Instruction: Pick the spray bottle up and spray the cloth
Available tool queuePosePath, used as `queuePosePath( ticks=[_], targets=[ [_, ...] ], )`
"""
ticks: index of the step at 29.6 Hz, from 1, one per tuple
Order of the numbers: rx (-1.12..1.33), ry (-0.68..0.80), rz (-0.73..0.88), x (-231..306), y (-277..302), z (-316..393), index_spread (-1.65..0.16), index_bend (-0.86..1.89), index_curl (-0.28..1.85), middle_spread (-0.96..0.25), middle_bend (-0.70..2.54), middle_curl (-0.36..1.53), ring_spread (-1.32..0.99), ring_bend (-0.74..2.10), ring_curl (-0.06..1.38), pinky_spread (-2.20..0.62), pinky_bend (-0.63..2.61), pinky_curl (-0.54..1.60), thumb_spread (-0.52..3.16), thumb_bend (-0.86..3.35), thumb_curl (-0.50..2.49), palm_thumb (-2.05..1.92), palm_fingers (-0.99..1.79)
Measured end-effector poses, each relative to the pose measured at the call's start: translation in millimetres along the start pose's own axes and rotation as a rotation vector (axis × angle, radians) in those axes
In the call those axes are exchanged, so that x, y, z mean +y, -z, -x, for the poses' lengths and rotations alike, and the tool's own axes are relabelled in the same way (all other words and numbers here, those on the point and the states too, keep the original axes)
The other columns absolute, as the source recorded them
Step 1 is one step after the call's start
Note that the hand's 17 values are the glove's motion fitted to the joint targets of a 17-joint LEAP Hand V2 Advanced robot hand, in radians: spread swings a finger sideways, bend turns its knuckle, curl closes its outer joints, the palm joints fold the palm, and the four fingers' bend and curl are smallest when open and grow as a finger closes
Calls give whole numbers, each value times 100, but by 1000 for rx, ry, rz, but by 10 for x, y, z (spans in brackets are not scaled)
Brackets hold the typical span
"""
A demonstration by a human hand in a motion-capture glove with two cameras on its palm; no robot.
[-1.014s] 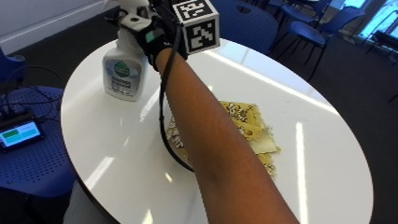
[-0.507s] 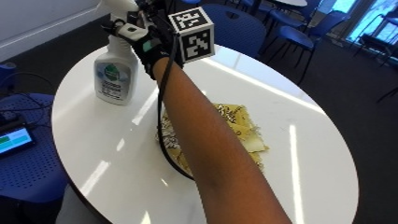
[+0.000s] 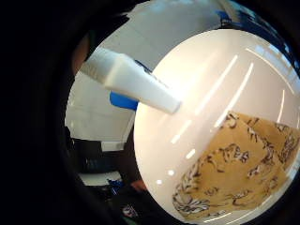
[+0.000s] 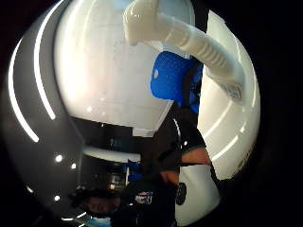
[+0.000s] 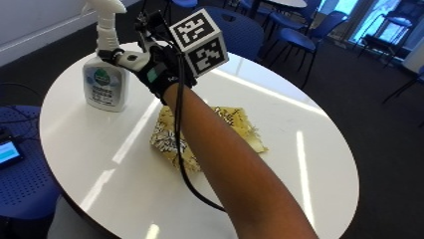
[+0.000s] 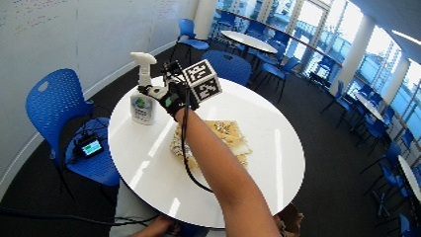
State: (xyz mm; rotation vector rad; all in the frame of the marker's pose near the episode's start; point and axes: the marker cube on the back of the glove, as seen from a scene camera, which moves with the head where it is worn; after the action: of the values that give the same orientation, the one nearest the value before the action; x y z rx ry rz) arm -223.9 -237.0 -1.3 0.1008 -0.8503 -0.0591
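Note:
A white spray bottle (image 5: 106, 82) with a green and blue label stands on the round white table (image 5: 298, 164), near its far left edge. My gloved right hand (image 5: 156, 67) is at the bottle's neck, with fingers curled round its base below the trigger head. The trigger head (image 4: 142, 19) and ribbed neck lie close before the palm, and the nozzle (image 3: 133, 82) shows over the table. The yellow patterned cloth (image 5: 225, 124) lies crumpled in the middle of the table, partly hidden under my forearm. It also shows as the cloth (image 3: 234, 173) on the tabletop and the cloth (image 6: 224, 136).
A blue chair (image 6: 56, 98) stands at the table's left with a small screen device (image 6: 91, 146) on a lower blue seat. Another blue chair (image 5: 232, 30) is behind the table. More tables and chairs fill the room's far side.
The outside camera has shifted. My hand has settled from beside the trigger head onto the bottle's neck. The bottle stands where it was and the cloth has not moved.

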Motion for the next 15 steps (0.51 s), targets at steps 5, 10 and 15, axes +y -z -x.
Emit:
queuePosePath(
  ticks=[5,10,15],
  targets=[
    [95,106,59,292,126,199,-36,13,21,-5,23,36,-6,45,32,15,36,36,90,-4,53,81,14],
    [164,214,133,567,156,432,-37,14,22,-4,22,35,-5,43,31,16,35,35,93,-4,50,76,13],
    [171,281,173,858,192,685,-39,17,23,-5,21,35,-4,41,30,16,33,34,95,-4,48,73,16]
  ],
)
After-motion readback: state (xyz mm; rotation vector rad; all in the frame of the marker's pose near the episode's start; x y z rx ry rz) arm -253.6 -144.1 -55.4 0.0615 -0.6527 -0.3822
